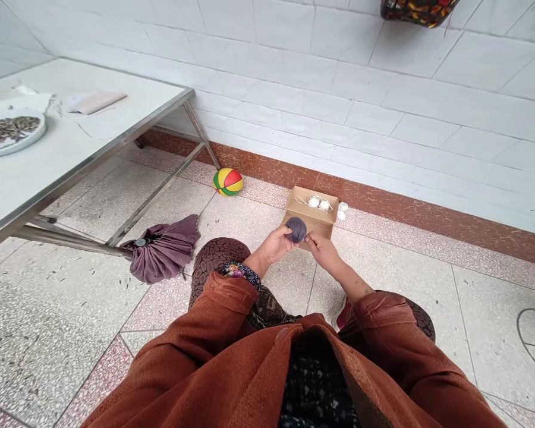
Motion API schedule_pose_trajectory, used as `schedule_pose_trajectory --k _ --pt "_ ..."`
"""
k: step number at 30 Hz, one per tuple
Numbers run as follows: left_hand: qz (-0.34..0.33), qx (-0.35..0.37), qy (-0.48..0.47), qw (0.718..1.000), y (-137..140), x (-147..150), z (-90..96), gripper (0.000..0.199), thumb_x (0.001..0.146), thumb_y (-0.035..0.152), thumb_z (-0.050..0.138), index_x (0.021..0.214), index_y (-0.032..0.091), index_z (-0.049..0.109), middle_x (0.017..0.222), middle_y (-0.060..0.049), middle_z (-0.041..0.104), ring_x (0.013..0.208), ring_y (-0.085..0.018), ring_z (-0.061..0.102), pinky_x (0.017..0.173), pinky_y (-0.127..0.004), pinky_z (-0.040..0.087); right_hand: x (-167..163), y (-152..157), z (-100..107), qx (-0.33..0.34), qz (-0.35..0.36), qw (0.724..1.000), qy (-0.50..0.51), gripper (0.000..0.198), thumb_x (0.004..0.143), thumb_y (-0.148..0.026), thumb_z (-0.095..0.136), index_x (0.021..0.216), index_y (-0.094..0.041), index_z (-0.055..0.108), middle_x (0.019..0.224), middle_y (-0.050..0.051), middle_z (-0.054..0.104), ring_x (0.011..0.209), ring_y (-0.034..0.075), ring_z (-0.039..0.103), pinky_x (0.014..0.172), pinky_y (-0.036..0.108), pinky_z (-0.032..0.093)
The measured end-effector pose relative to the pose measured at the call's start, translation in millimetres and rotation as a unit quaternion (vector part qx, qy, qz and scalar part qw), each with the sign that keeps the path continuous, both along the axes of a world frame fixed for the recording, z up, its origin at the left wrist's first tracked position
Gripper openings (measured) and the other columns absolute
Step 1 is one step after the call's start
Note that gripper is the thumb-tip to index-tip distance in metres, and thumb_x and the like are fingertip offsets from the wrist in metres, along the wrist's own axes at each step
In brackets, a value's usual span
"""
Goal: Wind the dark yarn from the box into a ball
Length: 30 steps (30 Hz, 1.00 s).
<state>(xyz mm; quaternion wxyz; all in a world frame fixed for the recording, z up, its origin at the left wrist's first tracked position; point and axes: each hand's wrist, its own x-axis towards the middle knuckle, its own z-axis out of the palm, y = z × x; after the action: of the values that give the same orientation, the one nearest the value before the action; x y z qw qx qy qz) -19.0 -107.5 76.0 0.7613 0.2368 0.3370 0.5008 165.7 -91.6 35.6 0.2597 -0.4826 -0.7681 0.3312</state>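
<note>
A dark purple-grey ball of yarn [296, 229] rests in my left hand [276, 244], whose fingers are closed around its left side. On the ball's right side my right hand [323, 249] is closed in a pinch. Its fingertips look to be on the yarn's strand, though the strand is too fine to make out clearly. Just beyond my hands an open cardboard box [312, 223] sits on the floor, partly covered by the ball and my fingers. White balls of string [319, 203] lie in it, with loose strands across the cardboard.
More white balls [342, 210] lie right of the box, near the wall. A colourful ball [228, 182] and a bunched purple cloth bag [163, 249] are on the floor to the left. A metal-framed table [116, 139] holds a dish of dried pieces [11, 134]. A cable [524, 339] lies far right.
</note>
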Motion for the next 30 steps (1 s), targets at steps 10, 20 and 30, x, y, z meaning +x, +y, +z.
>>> schedule_pose_trajectory --k 10,20,30 --pt "0.106 0.021 0.245 0.964 10.3 -3.3 -25.9 0.052 0.071 0.028 0.077 0.115 0.019 0.052 0.113 -0.008 0.063 0.098 -0.019 0.06 0.082 -0.032 0.049 -3.7 -11.8 35.7 0.012 0.165 0.984 0.069 0.026 0.097 -0.041 0.052 0.087 -0.021 0.066 0.077 0.001 0.065 0.069 0.015 0.059 0.068 0.027 0.046" --pt "-0.189 0.144 0.192 0.952 -6.2 6.0 -13.7 0.079 0.077 0.03 0.068 0.15 0.033 0.039 0.117 -0.008 0.063 0.083 -0.019 0.063 0.065 -0.028 0.045 23.3 15.8 47.0 0.096 -0.015 0.985 0.141 0.024 0.094 -0.04 0.056 0.084 -0.022 0.069 0.083 0.005 0.069 0.081 0.02 0.062 0.079 0.035 0.05" --pt "-0.1 0.048 0.025 0.994 -5.3 4.7 -2.9 0.07 0.072 0.028 0.064 0.141 0.025 0.049 0.106 -0.007 0.068 0.076 -0.019 0.066 0.06 -0.028 0.04 6.4 9.6 -4.2 0.024 -0.046 0.998 0.039 0.026 0.096 -0.038 0.044 0.084 -0.023 0.062 0.076 0.003 0.064 0.073 0.019 0.059 0.07 0.029 0.047"
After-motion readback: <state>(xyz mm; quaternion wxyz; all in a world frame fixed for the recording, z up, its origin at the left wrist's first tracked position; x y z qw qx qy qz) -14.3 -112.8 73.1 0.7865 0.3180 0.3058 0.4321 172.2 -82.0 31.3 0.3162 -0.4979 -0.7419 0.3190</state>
